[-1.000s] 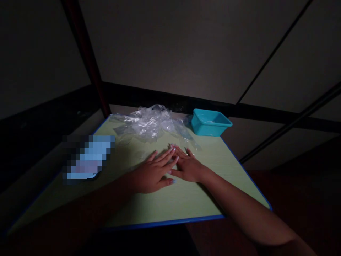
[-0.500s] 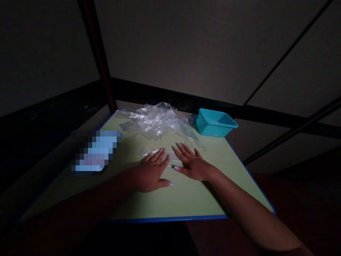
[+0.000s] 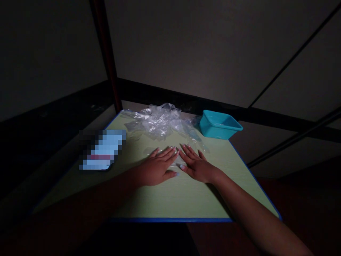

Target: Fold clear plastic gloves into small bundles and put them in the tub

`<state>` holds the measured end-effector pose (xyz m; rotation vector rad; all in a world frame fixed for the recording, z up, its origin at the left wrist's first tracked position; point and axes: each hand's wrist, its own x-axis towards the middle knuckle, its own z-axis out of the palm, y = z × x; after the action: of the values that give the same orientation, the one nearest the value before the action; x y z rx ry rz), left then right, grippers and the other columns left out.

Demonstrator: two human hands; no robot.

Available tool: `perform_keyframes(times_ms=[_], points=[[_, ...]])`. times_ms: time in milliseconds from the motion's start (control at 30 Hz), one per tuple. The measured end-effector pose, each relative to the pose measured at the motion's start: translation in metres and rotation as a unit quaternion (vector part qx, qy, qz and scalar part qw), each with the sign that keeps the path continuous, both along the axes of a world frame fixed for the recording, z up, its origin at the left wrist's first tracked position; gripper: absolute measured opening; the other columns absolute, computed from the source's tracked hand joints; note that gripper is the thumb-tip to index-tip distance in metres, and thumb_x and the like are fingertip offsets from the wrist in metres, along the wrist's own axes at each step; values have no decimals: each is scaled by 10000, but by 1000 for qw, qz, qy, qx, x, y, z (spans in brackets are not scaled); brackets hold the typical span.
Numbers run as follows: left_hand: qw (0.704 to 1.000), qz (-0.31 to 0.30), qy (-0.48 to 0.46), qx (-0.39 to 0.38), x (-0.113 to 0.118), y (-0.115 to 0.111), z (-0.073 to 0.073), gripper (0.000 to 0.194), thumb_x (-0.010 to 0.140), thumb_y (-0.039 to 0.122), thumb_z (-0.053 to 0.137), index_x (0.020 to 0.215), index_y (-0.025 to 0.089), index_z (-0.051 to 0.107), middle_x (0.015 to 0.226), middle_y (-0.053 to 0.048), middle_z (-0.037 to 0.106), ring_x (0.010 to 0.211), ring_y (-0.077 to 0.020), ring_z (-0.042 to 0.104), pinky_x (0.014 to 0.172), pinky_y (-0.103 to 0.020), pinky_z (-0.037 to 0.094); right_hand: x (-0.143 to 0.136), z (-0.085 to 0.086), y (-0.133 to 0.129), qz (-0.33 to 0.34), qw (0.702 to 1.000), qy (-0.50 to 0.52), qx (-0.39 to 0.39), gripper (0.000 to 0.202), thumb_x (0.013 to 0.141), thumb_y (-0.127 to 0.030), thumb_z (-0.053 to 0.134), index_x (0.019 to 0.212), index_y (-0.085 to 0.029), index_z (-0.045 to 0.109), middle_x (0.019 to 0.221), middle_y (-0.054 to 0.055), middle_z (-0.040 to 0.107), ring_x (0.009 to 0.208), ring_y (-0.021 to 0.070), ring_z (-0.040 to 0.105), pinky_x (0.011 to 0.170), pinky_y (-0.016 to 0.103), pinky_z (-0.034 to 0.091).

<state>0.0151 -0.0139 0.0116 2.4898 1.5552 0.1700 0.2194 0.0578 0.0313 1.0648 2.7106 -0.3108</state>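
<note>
Bare left hand (image 3: 156,169) and right hand (image 3: 199,168): lay palms down, fingers extended, gripping nothing; had drawn closer over one clear, flat plastic sheet (image 3: 174,164), apparently smoothing it.

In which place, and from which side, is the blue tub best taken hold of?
Probably best by the right part of its rim, coming from above and the right with the right hand. The blue tub stands open side up, its rim flares outward, and this part seems to reach past the table. Crumpled plastic lies close on its left.
</note>
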Motion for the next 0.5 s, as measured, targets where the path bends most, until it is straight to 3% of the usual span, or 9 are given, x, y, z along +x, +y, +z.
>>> perform_keyframes(times_ms=[167, 300, 400, 500], points=[[995, 92, 4, -44, -5, -2, 1, 735, 890, 599, 330, 1487, 211, 147, 1540, -137, 82, 1413, -362, 39, 1067, -608, 150, 0, 0, 0, 1, 1000, 6, 3, 668, 933, -562, 249, 1486, -287, -5, 1547, 25, -74, 1418, 255, -77, 1080, 615, 77], [974, 224, 5, -32, -8, 3, 3, 732, 878, 609, 350, 1480, 222, 194, 1517, -219, 169, 1373, -468, 91, 991, -684, 191, 0, 0, 0, 3, 1000, 7, 5, 670, 930, -571, 242, 1488, -287, 4, 1547, 31, -78, 1415, 261, -94, 1078, 617, 83], [959, 274, -36, 58, -15, 15, 6, 658, 917, 512, 327, 1458, 144, 257, 1485, -232, 275, 1383, -425, 152, 1032, -645, 181, 1, -1, 0, 2, 1000, 7, 4, 673, 928, -583, 233, 1488, -288, 3, 1545, 26, -90, 1414, 259, -100, 1081, 613, 75], [937, 248, -187, 157, -24, 26, 11, 530, 939, 408, 263, 1387, 144, 367, 1428, -154, 415, 1356, -285, 311, 1083, -492, 263, 2, -2, 1, 7, 1000, 9, 2, 678, 924, -592, 236, 1485, -298, -7, 1544, 26, -96, 1413, 270, -96, 1077, 621, 80]])
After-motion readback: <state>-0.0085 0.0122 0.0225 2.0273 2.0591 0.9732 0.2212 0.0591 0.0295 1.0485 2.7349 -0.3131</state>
